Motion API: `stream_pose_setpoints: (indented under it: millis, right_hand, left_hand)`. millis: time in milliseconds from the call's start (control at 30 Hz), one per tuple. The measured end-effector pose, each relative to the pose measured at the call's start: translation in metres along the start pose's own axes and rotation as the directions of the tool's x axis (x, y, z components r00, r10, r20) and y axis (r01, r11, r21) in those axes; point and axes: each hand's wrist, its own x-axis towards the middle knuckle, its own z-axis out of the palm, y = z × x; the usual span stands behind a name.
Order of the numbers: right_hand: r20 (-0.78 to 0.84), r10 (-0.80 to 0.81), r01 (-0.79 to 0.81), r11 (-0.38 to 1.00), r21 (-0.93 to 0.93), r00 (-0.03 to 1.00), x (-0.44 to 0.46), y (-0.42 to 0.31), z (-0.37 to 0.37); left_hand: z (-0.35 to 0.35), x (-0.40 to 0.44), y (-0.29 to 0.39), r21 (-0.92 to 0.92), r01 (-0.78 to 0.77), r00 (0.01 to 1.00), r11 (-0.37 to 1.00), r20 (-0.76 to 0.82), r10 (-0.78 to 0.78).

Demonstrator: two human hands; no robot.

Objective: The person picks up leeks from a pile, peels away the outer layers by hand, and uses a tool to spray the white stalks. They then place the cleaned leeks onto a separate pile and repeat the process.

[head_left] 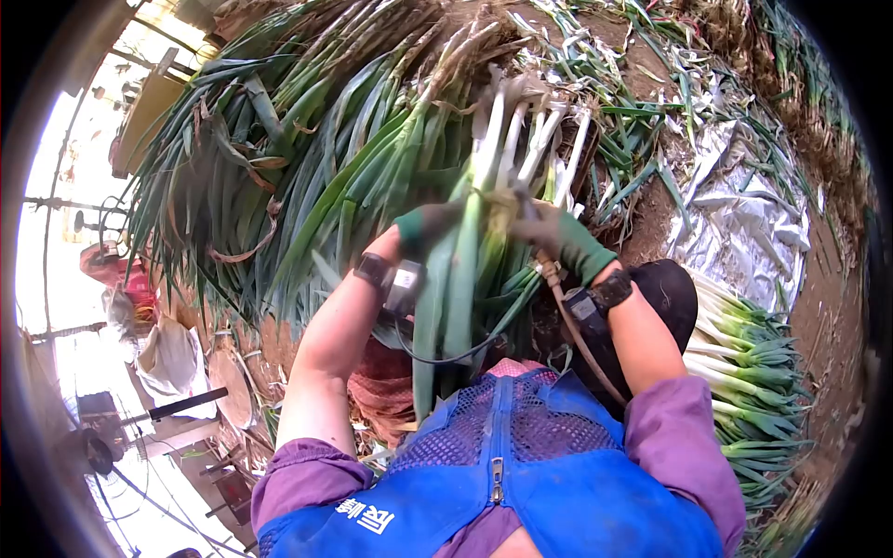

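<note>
My left hand [430, 226], in a dark green glove and smeared by motion, is closed around a long green onion [460, 270]. Its white stem points away from me and its broad leaves hang toward my lap. Close by on the right, my gloved right hand [566, 242] is closed on a hose nozzle, blurred and mostly hidden by the fingers. A brown hose [569, 321] runs from that hand down past my wrist. Several white-stemmed green onions [539, 144] lie just beyond both hands.
A big heap of untrimmed green onions [307, 139] spreads out ahead and left. Cleaned green onions [744, 381] lie in a row at my right. A silvery sheet [739, 219] and scattered peelings [633, 158] cover the ground. A round wooden piece [231, 389] stands at left.
</note>
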Motion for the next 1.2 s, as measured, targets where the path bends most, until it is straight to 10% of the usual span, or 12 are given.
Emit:
stream_pose_setpoints:
  millis: [67, 167, 267, 367, 600, 967, 1033, 1200]
  right_hand:
    - [-0.107, 0.128, -0.106, 0.977, 0.187, 0.986, 0.008, 0.027, -0.013]
    - [-0.200, 0.069, -0.025, 0.977, 0.214, 0.977, -0.014, 0.019, -0.019]
    - [-0.261, -0.056, 0.084, 0.992, 0.099, 0.964, -0.027, 0.033, -0.021]
    - [-0.279, 0.115, 0.012, 0.908, 0.419, 0.953, -0.021, 0.055, -0.018]
    - [-0.298, 0.051, 0.006, 0.982, 0.187, 0.953, -0.013, 0.050, -0.012]
    - [-0.069, -0.100, 0.109, 0.983, 0.146, 0.993, -0.036, 0.039, 0.045]
    - [-0.089, -0.091, 0.082, 0.991, -0.106, 0.992, -0.055, 0.014, 0.059]
    - [-0.035, 0.049, -0.050, 0.999, -0.016, 0.998, -0.053, 0.012, 0.074]
  left_hand:
    - [0.016, -0.007, 0.041, 0.066, 0.522, 0.852, 0.850, -0.067, -0.519]
    - [0.019, -0.005, 0.052, 0.540, 0.478, 0.836, 0.693, -0.037, -0.548]
    - [-0.015, 0.015, 0.062, 0.651, 0.352, 0.911, 0.673, -0.402, -0.087]
    - [-0.049, 0.025, 0.069, 0.717, 0.491, 0.518, 0.495, -0.697, 0.496]
    - [-0.086, 0.029, 0.072, 0.596, 0.670, 0.689, 0.443, -0.722, -0.071]
    - [-0.052, 0.002, 0.029, 0.311, 0.348, 0.837, 0.884, -0.528, -0.144]
    - [-0.026, -0.003, 0.039, 0.324, 0.358, 0.800, 0.875, -0.590, -0.109]
    - [-0.010, 0.006, 0.010, 0.507, 0.295, 0.745, 0.810, -0.652, 0.137]
